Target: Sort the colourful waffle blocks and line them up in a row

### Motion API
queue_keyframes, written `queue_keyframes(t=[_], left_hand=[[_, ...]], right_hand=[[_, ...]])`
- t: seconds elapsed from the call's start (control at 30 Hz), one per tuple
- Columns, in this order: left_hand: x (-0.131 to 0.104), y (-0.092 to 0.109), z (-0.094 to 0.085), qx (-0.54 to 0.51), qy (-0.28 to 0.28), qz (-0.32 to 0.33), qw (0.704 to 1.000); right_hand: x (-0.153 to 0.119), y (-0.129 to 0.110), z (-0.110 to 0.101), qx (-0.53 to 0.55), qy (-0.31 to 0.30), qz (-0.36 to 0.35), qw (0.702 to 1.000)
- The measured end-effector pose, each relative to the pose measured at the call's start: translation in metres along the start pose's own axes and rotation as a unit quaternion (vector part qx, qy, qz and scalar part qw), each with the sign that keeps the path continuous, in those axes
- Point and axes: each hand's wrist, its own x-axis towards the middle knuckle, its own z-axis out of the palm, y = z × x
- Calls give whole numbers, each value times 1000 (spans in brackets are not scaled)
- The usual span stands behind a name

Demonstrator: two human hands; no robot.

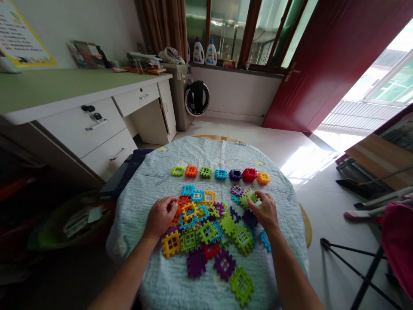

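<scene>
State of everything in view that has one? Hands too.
Left hand: fingers curled at the pile's left edge; grip unclear
Right hand: gripping green block
Green block: held, tilted
Loose blocks: jumbled, partly overlapping
Row of seven blocks: lined up, spaced apart
Tablecloth: spread, wrinkled
Desk drawers: shut
Washer door: open, black cloth over it
Red door: open
Detergent bottles: upright, capped
Curtain: drawn aside

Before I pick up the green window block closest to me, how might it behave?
The green block is probably light, since it looks like thin plastic with gaps in the middle. It should stay stiff: its frame looks flat and unbent. Pushed, it would likely slide rather than roll, though its notched edges might catch on the wrinkled cloth.
</scene>
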Motion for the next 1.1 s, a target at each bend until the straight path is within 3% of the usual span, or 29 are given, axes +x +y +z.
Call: queue_keyframes(t=[0.23,1.1], left_hand=[[0,-1,1,2,2,6,1000],[-1,-3,1,-11,2,10,1000]], right_hand=[[-7,-6,7,-106,-73,20,992],[-6,-16,5,-136,-118,13,984]])
